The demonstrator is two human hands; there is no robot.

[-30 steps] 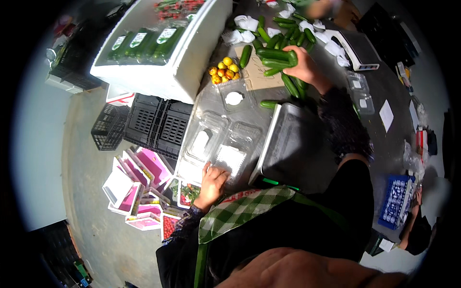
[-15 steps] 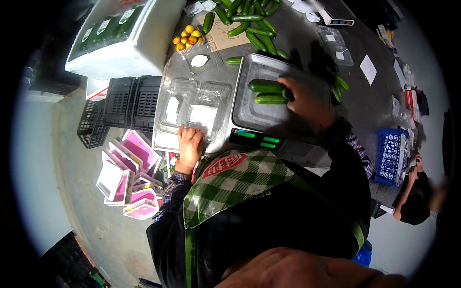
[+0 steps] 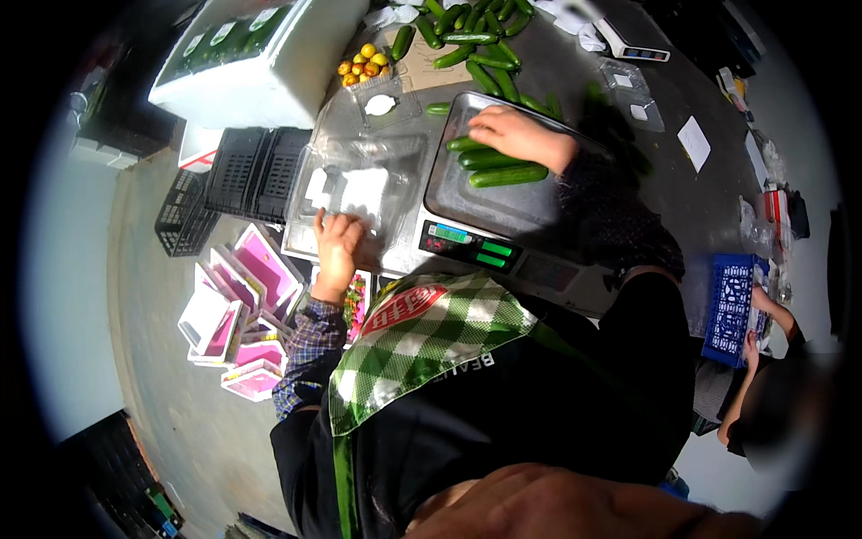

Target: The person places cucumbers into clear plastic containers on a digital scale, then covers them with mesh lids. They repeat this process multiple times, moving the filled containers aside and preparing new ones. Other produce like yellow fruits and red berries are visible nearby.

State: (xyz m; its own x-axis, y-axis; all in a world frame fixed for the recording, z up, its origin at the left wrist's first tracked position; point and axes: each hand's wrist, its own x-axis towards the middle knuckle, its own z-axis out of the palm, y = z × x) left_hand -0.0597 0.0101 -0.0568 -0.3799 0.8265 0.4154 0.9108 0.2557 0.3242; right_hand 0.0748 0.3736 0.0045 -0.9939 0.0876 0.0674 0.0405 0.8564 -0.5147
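Three cucumbers [image 3: 492, 160] lie side by side on the digital scale [image 3: 525, 205]. From the scale's right, the right hand [image 3: 519, 135] reaches in palm-down, arched over the farthest one; whether it grips, I cannot tell. Left of the scale, the left hand [image 3: 339, 242] bends at the clear plastic clamshell's [image 3: 404, 193] near edge, its hold unclear.

It looks like a veggie packing room.
From far off, I see a pile of cucumbers [image 3: 469, 39] at 12 o'clock, a scale [image 3: 505, 203] at 1, clear plastic boxes [image 3: 397, 178] and a big white foam box [image 3: 274, 101] at 11, black crates [image 3: 242, 175] at 10, and a blue basket [image 3: 720, 310] at 3.
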